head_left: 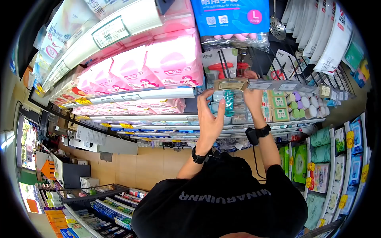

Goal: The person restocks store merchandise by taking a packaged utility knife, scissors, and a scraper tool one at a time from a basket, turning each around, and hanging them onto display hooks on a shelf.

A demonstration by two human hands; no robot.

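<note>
My left hand is raised at the shelf, thumb and fingers apart. Beside its thumb are teal packs among clear-wrapped ones on a shelf. My right hand reaches up at a price-label strip; some fingertips show above the strip, while the rest are hidden behind it. Whether those fingers hold anything cannot be made out. Just above hang carded red-handled items on hooks. Green-and-cream boxes stand to the right of my right wrist.
Pink tissue packs fill the shelf on the left. A blue household gloves pack and a slotted metal spoon hang overhead. Long hooks jut out at upper right. More stocked shelves stand behind me on both sides of the tiled floor.
</note>
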